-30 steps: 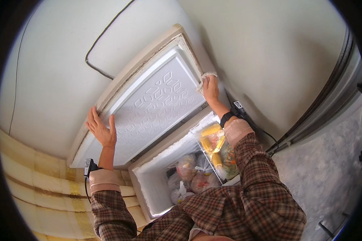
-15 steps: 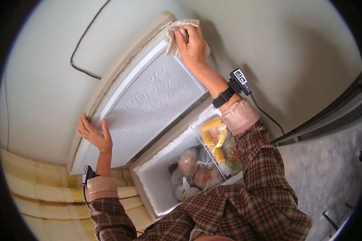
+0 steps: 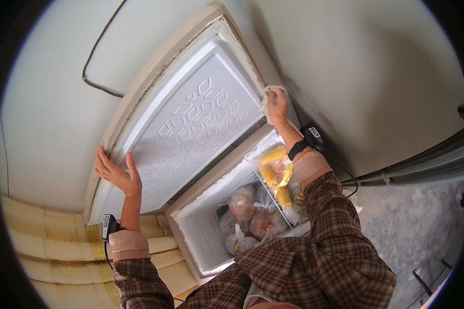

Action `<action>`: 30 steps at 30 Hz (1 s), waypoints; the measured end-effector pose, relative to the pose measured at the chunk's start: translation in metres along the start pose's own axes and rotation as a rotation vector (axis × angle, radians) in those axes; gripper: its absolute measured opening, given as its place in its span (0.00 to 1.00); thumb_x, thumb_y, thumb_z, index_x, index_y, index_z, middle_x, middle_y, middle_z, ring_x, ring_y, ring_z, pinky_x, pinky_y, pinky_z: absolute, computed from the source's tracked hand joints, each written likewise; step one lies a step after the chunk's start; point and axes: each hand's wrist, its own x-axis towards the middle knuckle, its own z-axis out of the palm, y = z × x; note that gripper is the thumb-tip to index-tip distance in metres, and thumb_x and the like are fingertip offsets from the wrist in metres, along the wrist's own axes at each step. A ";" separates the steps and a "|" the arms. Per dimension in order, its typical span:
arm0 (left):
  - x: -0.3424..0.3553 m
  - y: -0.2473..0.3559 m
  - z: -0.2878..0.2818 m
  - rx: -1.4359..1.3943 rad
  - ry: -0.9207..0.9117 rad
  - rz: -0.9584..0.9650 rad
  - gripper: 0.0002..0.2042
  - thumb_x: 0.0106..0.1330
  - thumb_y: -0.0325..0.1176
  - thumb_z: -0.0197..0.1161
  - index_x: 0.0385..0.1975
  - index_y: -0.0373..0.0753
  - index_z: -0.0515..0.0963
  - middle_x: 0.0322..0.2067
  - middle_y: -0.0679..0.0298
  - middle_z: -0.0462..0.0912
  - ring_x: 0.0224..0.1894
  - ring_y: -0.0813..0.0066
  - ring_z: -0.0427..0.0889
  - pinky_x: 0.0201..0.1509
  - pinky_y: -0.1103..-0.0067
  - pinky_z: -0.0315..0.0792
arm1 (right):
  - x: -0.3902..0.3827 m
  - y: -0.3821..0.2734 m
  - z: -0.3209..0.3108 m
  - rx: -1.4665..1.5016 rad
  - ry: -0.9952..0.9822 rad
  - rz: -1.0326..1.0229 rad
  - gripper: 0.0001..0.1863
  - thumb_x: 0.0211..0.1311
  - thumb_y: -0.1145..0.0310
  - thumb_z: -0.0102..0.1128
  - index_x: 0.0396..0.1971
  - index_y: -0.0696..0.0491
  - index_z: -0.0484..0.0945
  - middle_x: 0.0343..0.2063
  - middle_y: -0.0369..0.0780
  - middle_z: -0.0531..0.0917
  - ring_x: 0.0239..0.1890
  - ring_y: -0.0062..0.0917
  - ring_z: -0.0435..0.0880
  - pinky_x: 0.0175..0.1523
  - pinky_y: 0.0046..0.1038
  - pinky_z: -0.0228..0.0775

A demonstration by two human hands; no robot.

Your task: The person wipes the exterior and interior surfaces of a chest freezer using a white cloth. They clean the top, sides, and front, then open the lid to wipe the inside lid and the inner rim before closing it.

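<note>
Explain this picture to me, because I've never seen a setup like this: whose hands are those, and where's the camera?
No machine is at work here: these are a person's own bare hands. A wide fisheye camera worn on the head looks down at them, which is why straight edges bend. In front is a chest freezer, its lid raised. Inside lie filled plastic bags and, toward the right, yellow corn. The left hand lies open against the lid's rim. The right hand holds a pale cloth at the lid's right edge. Small dark devices are strapped near both wrists; their purpose isn't shown.
</note>
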 end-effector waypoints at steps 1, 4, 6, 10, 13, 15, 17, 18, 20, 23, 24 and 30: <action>0.000 0.000 0.000 -0.005 0.003 -0.005 0.37 0.64 0.53 0.57 0.67 0.38 0.55 0.65 0.54 0.59 0.67 0.56 0.54 0.70 0.52 0.36 | 0.004 -0.006 -0.004 0.022 -0.048 0.103 0.06 0.63 0.75 0.57 0.38 0.57 0.76 0.35 0.39 0.80 0.40 0.27 0.79 0.47 0.27 0.71; 0.000 0.000 0.000 -0.015 0.001 -0.012 0.37 0.64 0.52 0.58 0.67 0.38 0.55 0.65 0.56 0.59 0.68 0.57 0.54 0.70 0.52 0.37 | 0.018 -0.044 -0.022 0.660 -0.165 0.339 0.05 0.66 0.71 0.53 0.38 0.55 0.76 0.33 0.36 0.79 0.38 0.21 0.78 0.43 0.24 0.72; -0.001 0.000 0.001 -0.019 0.012 -0.015 0.36 0.64 0.51 0.58 0.67 0.38 0.56 0.64 0.56 0.59 0.68 0.58 0.55 0.70 0.53 0.37 | 0.030 -0.075 -0.040 1.241 -0.589 0.392 0.07 0.68 0.67 0.52 0.38 0.53 0.74 0.35 0.36 0.79 0.40 0.21 0.78 0.45 0.24 0.71; -0.001 0.001 0.003 -0.007 0.037 -0.023 0.36 0.64 0.51 0.59 0.67 0.38 0.56 0.64 0.57 0.60 0.68 0.60 0.55 0.70 0.53 0.37 | 0.014 -0.118 -0.071 1.344 -0.553 0.579 0.07 0.70 0.63 0.51 0.35 0.50 0.71 0.35 0.35 0.76 0.41 0.23 0.76 0.49 0.27 0.72; -0.002 0.001 0.004 -0.008 0.041 -0.032 0.36 0.63 0.51 0.60 0.67 0.39 0.56 0.64 0.58 0.60 0.68 0.60 0.55 0.70 0.54 0.37 | 0.007 -0.123 -0.079 1.428 -0.646 0.600 0.07 0.69 0.63 0.50 0.37 0.51 0.72 0.37 0.36 0.77 0.42 0.24 0.76 0.51 0.28 0.72; -0.002 0.001 0.004 -0.006 0.039 -0.037 0.37 0.63 0.51 0.60 0.67 0.39 0.56 0.64 0.58 0.60 0.68 0.60 0.55 0.70 0.54 0.37 | 0.005 -0.117 -0.079 1.529 -0.787 0.533 0.08 0.69 0.63 0.50 0.39 0.52 0.73 0.38 0.37 0.78 0.43 0.25 0.77 0.52 0.29 0.72; -0.001 0.001 0.005 -0.008 0.047 -0.038 0.37 0.63 0.51 0.60 0.67 0.39 0.56 0.64 0.58 0.60 0.68 0.60 0.54 0.70 0.54 0.37 | 0.005 -0.108 -0.079 1.285 -0.511 0.781 0.11 0.70 0.63 0.49 0.44 0.53 0.73 0.42 0.37 0.79 0.45 0.25 0.78 0.53 0.30 0.72; -0.001 0.001 0.005 -0.009 0.049 -0.038 0.37 0.63 0.51 0.61 0.67 0.40 0.56 0.64 0.58 0.60 0.68 0.60 0.54 0.70 0.54 0.37 | 0.004 -0.104 -0.080 1.165 -0.395 0.880 0.12 0.71 0.63 0.48 0.46 0.53 0.73 0.44 0.37 0.79 0.47 0.25 0.78 0.54 0.30 0.72; -0.001 0.001 0.005 -0.015 0.043 -0.044 0.37 0.62 0.51 0.61 0.67 0.40 0.56 0.64 0.58 0.60 0.68 0.60 0.54 0.70 0.54 0.37 | -0.002 -0.097 -0.084 0.926 -0.295 0.854 0.15 0.70 0.63 0.49 0.49 0.54 0.73 0.47 0.37 0.78 0.50 0.25 0.77 0.56 0.30 0.71; -0.001 0.000 0.005 -0.015 0.058 -0.036 0.37 0.62 0.52 0.61 0.67 0.40 0.56 0.64 0.58 0.60 0.68 0.60 0.54 0.71 0.54 0.36 | -0.015 -0.092 -0.096 0.820 -0.303 1.052 0.16 0.68 0.64 0.50 0.51 0.54 0.73 0.47 0.37 0.79 0.51 0.24 0.77 0.57 0.30 0.70; -0.002 0.000 0.006 -0.001 0.042 -0.049 0.37 0.62 0.52 0.61 0.67 0.40 0.56 0.64 0.58 0.60 0.68 0.60 0.54 0.71 0.54 0.36 | -0.018 -0.091 -0.099 1.010 -0.304 0.949 0.15 0.67 0.66 0.50 0.50 0.54 0.74 0.45 0.37 0.80 0.48 0.24 0.79 0.54 0.30 0.72; -0.003 -0.002 0.008 -0.001 0.070 -0.018 0.38 0.62 0.53 0.60 0.67 0.40 0.57 0.65 0.59 0.59 0.69 0.60 0.53 0.71 0.53 0.36 | -0.002 -0.090 -0.081 0.491 -0.434 0.398 0.11 0.57 0.71 0.57 0.40 0.57 0.79 0.35 0.38 0.81 0.40 0.22 0.80 0.48 0.27 0.73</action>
